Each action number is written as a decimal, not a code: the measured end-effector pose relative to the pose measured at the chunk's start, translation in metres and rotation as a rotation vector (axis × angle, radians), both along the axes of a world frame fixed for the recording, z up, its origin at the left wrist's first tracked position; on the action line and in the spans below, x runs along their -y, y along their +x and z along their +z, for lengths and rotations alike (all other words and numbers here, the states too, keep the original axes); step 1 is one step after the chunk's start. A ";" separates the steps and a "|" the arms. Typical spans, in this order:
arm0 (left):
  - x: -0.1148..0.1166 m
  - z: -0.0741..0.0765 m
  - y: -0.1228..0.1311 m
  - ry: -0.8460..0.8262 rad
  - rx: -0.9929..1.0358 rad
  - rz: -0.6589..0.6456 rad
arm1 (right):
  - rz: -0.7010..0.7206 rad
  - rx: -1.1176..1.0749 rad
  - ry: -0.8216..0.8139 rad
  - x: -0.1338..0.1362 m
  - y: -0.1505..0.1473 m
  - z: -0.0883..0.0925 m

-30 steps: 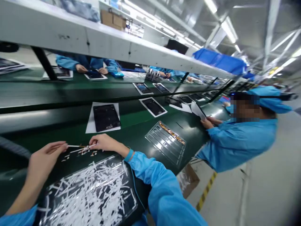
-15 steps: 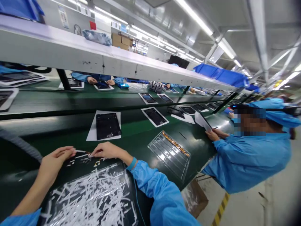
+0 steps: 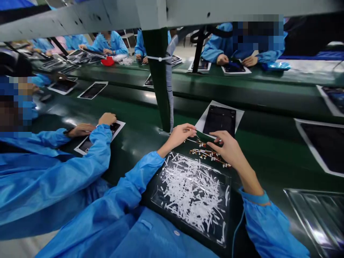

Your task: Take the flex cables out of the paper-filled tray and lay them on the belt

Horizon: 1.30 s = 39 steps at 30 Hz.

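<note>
My left hand (image 3: 179,134) is pinched on a thin strip (image 3: 198,138) just above the far edge of a clear tray (image 3: 158,196) heaped with white paper strips (image 3: 192,191). My right hand (image 3: 228,149) hovers close beside it with fingers curled over a row of small copper-coloured parts (image 3: 205,154) on the black mat. What its fingertips pinch is too small to name. A black tablet panel (image 3: 219,120) on a white sheet lies just beyond both hands.
A green post (image 3: 158,82) rises right behind my left hand. A co-worker's blue sleeve (image 3: 80,165) and hands rest on another panel (image 3: 87,144) at the left. A clear empty tray (image 3: 319,215) sits lower right; another panel (image 3: 324,143) lies at the right. People work across the belt.
The view has swung to the left, so the neighbour on the right is gone and one on the left shows. My hands stay close together over the small parts.
</note>
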<state>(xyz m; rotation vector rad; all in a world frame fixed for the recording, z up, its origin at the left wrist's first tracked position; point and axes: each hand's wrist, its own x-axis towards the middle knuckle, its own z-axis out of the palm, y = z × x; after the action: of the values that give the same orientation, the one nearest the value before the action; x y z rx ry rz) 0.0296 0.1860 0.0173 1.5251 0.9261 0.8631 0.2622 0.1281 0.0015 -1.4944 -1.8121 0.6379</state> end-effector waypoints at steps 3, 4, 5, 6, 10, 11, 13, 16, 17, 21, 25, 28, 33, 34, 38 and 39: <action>0.009 0.006 0.003 0.051 0.048 -0.057 | -0.015 -0.048 0.017 0.007 -0.014 0.011; 0.010 0.008 0.004 0.060 0.062 -0.076 | -0.003 -0.066 0.003 0.008 -0.019 0.013; 0.011 0.009 0.004 0.064 0.073 -0.093 | 0.011 -0.086 -0.017 0.009 -0.022 0.014; 0.012 0.010 0.004 0.066 0.082 -0.107 | 0.026 -0.108 -0.040 0.010 -0.024 0.015; 0.015 0.016 0.001 0.069 0.091 -0.099 | 0.054 -0.205 -0.110 0.014 -0.027 0.021; 0.016 0.018 0.000 0.067 0.089 -0.093 | 0.053 -0.231 -0.112 0.015 -0.027 0.024; 0.018 0.022 0.000 0.066 0.084 -0.091 | 0.063 -0.281 -0.111 0.018 -0.030 0.029; 0.022 0.033 0.001 0.074 0.080 -0.099 | 0.083 -0.348 -0.110 0.025 -0.040 0.042; 0.025 0.038 0.001 0.077 0.087 -0.101 | 0.079 -0.361 -0.108 0.029 -0.043 0.048; 0.047 0.063 -0.006 0.064 0.168 -0.103 | 0.028 -0.341 -0.094 0.054 -0.055 0.075; 0.068 0.061 -0.025 0.037 -0.072 -0.011 | -0.007 -0.309 -0.081 0.077 -0.064 0.084; 0.081 0.051 -0.034 0.001 -0.114 -0.004 | -0.023 -0.322 -0.067 0.091 -0.069 0.080; 0.111 0.052 -0.038 0.019 -0.124 0.026 | -0.033 -0.345 -0.009 0.118 -0.081 0.078; 0.115 0.053 -0.038 0.047 -0.131 0.041 | -0.031 -0.347 0.001 0.122 -0.083 0.078; 0.127 0.054 -0.038 0.088 -0.129 0.076 | -0.008 -0.314 0.029 0.136 -0.089 0.078; 0.129 0.054 -0.039 0.081 -0.114 0.080 | -0.014 -0.295 0.040 0.139 -0.092 0.078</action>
<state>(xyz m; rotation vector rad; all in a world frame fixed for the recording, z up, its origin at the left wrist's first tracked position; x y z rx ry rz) -0.0092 0.0567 0.0709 1.6293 1.0520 0.8875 0.1705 -0.0104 0.0800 -1.3088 -1.5775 0.7670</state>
